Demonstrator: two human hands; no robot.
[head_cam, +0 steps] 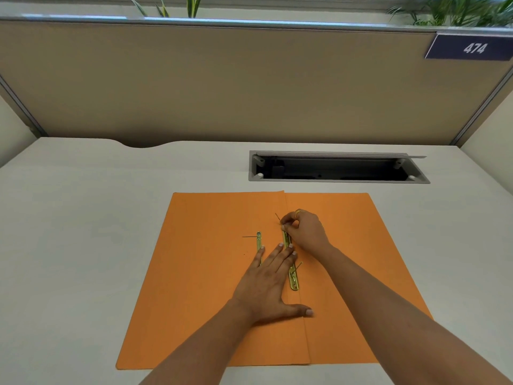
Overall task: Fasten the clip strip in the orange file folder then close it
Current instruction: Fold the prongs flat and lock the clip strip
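Observation:
The orange file folder point(200, 273) lies open and flat on the desk. A gold clip strip point(293, 279) runs along its centre fold, with thin prongs sticking up near both ends. My right hand point(305, 232) pinches the far end of this strip at the upper prong. My left hand point(269, 284) lies flat, fingers apart, pressing on the folder and the strip's middle. A second gold strip point(259, 241) rests on the left flap, partly under my left fingers.
A white desk point(83, 232) carries the folder. Behind the folder at the right is an open cable tray slot point(337, 166). A beige partition point(222, 84) with a "474" sign point(472, 48) closes the back.

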